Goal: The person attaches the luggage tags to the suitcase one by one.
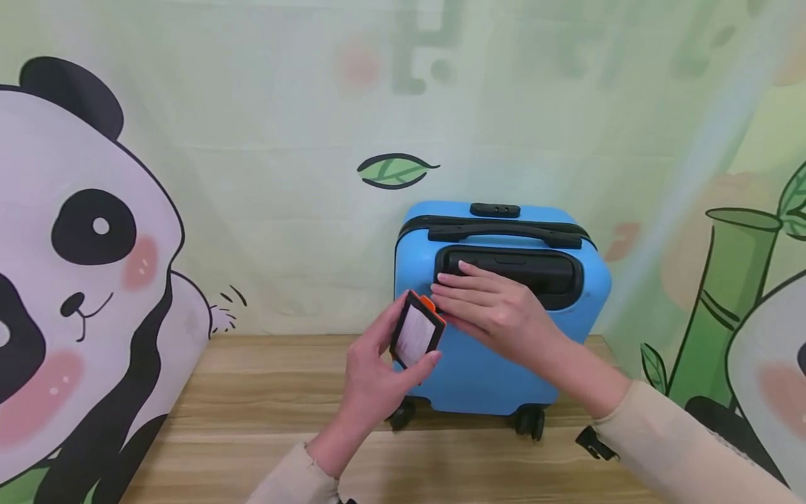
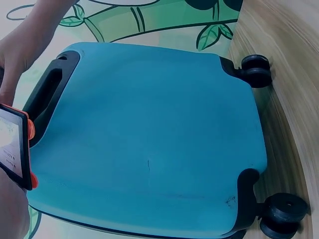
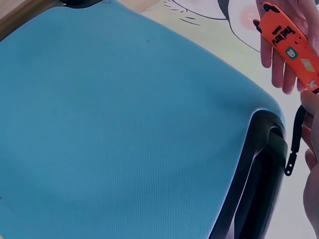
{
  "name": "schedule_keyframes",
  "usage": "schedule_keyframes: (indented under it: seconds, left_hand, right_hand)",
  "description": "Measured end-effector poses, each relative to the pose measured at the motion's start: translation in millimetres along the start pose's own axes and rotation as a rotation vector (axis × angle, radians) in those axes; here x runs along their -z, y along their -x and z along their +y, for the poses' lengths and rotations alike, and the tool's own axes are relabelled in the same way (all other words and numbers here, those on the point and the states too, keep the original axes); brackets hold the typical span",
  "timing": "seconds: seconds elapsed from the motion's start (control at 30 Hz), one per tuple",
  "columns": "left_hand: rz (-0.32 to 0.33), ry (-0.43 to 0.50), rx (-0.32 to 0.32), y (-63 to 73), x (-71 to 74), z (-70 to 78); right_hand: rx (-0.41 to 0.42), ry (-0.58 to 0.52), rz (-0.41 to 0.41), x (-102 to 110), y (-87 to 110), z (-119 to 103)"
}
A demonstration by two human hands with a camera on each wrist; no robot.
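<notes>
An orange luggage tag (image 3: 291,47) with a black strap (image 3: 296,142) is in front of the suitcase. My left hand (image 1: 380,374) holds the tag by its edges, thumb on the near side. Its black-framed white label (image 1: 415,330) faces me in the head view. My right hand (image 1: 504,315) reaches in from the right, at the tag's upper end. In the right wrist view its thumb pinches the strap, whose holed end hangs down. Close behind both hands stands a blue suitcase (image 1: 491,371), upright on its wheels.
The suitcase has a black side handle (image 1: 522,269), a telescopic handle (image 1: 504,233) and black wheels (image 1: 530,421). It stands on a wood-grain surface (image 1: 271,413). Behind hangs a backdrop (image 1: 264,140) printed with pandas, leaves and bamboo.
</notes>
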State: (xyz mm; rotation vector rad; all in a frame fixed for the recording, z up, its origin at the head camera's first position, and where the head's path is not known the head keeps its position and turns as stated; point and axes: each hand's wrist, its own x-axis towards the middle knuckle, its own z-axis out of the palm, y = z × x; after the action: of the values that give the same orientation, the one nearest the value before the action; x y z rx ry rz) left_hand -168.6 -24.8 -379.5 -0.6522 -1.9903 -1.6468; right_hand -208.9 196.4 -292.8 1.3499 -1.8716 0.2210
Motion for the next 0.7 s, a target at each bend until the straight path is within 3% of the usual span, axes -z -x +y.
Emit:
schedule_keyframes:
  seconds: [0.23, 0.7]
  left_hand:
    - [-0.019, 0.026, 0.033, 0.3, -1.5, -1.2]
    - [-0.056, 0.019, 0.031, 1.9, -3.4, 2.4]
  right_hand:
    - [-0.017, 0.015, 0.028, -0.1, -1.4, -3.0]
    - [-0.010, 0.000, 0.077, 2.5, 0.9, -4.9]
